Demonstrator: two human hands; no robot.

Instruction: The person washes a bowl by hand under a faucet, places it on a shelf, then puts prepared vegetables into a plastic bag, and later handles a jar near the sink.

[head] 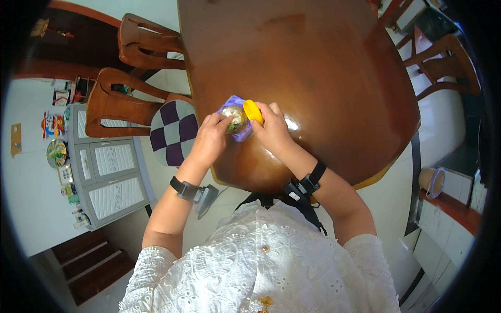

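Note:
A clear jar point(237, 122) with pale and green contents stands near the table's left edge, over a crumpled purple plastic bag point(243, 136). My left hand point(212, 134) grips the jar at its left side, the thumb reaching over the top. Some of its fingertips are hidden. Beside the jar, my right hand point(274, 127) holds a round yellow lid point(253, 112) tilted on edge between thumb and fingers. The lid's hollow side seems turned partly toward the jar.
Under everything lies a glossy brown wooden table point(309, 78). Wooden chairs point(125, 103) line its left side, one with a checkered cushion point(175, 133). Another chair point(442, 64) stands at right. A grey cabinet point(115, 168) is farther left, and a bucket point(432, 182) sits at right.

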